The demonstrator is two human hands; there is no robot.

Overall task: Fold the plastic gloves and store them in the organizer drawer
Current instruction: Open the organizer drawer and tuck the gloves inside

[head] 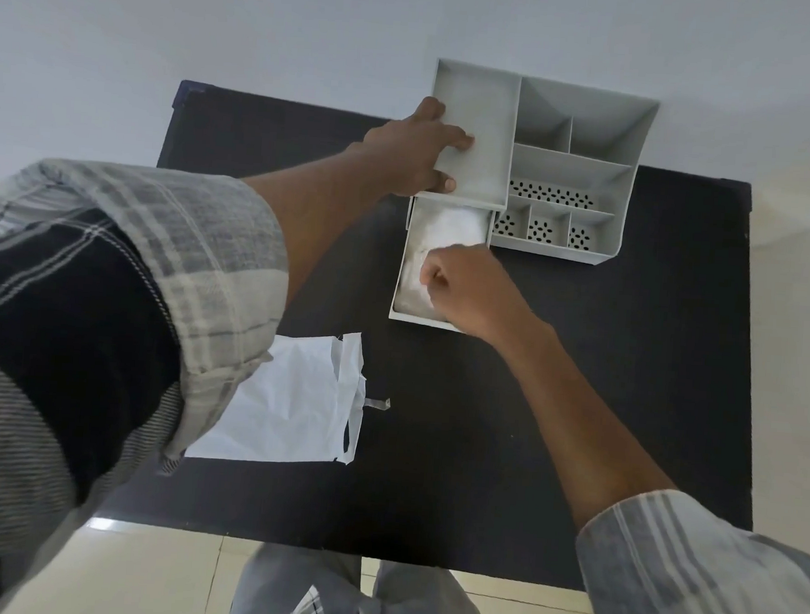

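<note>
You stand over a black rectangular table (624,415) with a grey plastic desk organizer (586,175) at its far edge. The organizer's open top is split into several compartments; the front ones have perforated floors, and all look empty. From its left side, a shallow grey drawer (408,264) is pulled out toward you. Inside lie crumpled, translucent white plastic gloves (450,233), filling most of the drawer's floor.

Your right hand (461,286) reaches into the drawer, fingers curled together into a loose fist that presses down on the gloves. Whether it pinches any of the plastic, you cannot tell. Your left hand (417,151) grips the organizer's left wall above the drawer, thumb on the outer side and fingers hooked over the rim into the flat top tray.

Nearer to you, on the table's left half, a white plastic bag (292,409) with a torn opening lies flat, partly hidden under your left plaid sleeve (149,267). A small clear strip (378,403) lies just beside the bag's right edge.
</note>
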